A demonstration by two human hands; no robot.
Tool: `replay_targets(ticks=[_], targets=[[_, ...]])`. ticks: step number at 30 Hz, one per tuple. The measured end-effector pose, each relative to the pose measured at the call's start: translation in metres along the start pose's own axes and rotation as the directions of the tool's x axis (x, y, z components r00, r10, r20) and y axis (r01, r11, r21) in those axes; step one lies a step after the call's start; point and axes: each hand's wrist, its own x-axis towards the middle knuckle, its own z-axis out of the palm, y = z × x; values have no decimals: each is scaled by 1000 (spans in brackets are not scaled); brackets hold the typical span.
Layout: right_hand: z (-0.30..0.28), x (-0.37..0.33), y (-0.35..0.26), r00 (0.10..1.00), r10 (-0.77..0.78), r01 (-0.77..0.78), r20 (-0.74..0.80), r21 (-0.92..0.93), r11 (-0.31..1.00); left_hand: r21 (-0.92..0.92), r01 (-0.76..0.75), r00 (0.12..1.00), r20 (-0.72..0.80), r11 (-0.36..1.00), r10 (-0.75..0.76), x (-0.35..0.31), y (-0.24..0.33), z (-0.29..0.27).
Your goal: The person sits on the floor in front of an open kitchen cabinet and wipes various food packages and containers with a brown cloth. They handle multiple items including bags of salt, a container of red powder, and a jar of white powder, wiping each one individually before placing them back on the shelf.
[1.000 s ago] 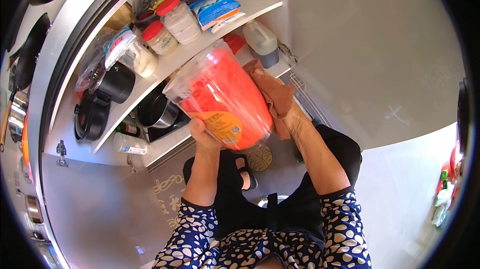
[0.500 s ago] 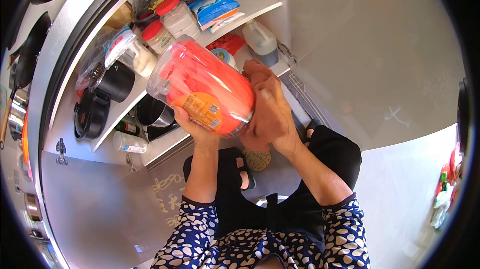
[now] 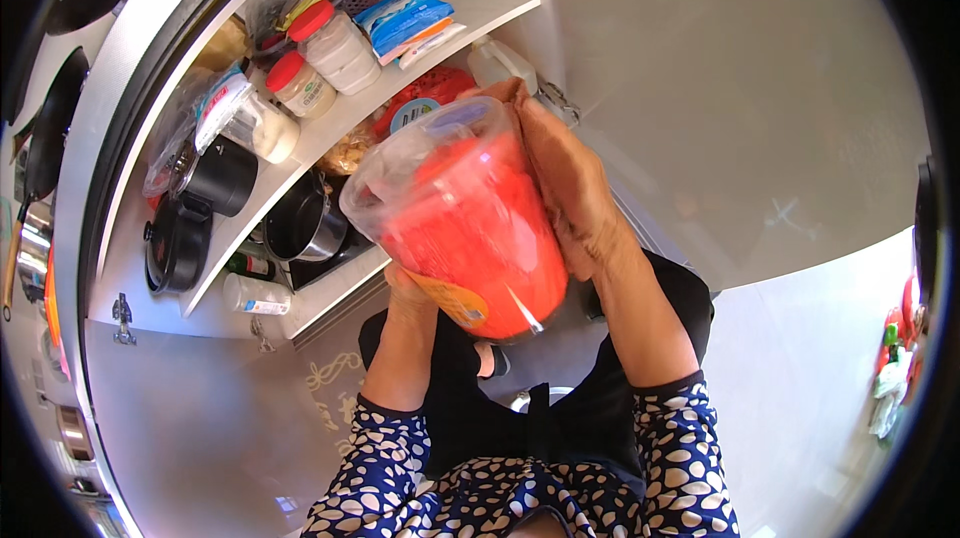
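Observation:
A big clear plastic jar with bright red-orange contents and an orange label is held up in front of me, tilted. My left hand grips it from beneath on the left, its fingers mostly hidden behind the jar. Against the jar's right side, my right hand presses a brown cloth, of which only a little shows past the fingers. Behind the jar stands an open cupboard, with red-lidded jars on its upper shelf.
Black pots and a clear container of white powder stand at the cupboard's left. Lower down are a steel pan and a white-capped jar. A pale jug sits near the hinge of the open right door.
The jar has turned more upright and moved slightly right and down. My right hand, with the cloth, has slid up along its right side; less of the cloth shows.

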Motion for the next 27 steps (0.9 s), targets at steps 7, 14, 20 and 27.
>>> replay_targets(ticks=[7,14,20,27], targets=[[-14,-1,19,969,246,-244,-30,67,968,-12,113,988,-106,994,-113,-10,1,-6],[-47,-2,62,968,46,105,248,-561,821,-30,15,967,-255,999,-22,5,19,15],[-13,-15,48,959,165,-240,-229,-356,903,-136,-18,954,-300,991,-24,11,23,8],[2,-3,30,833,-361,160,-420,-441,883,-123,287,931,-199,950,-307,13,12,2]])
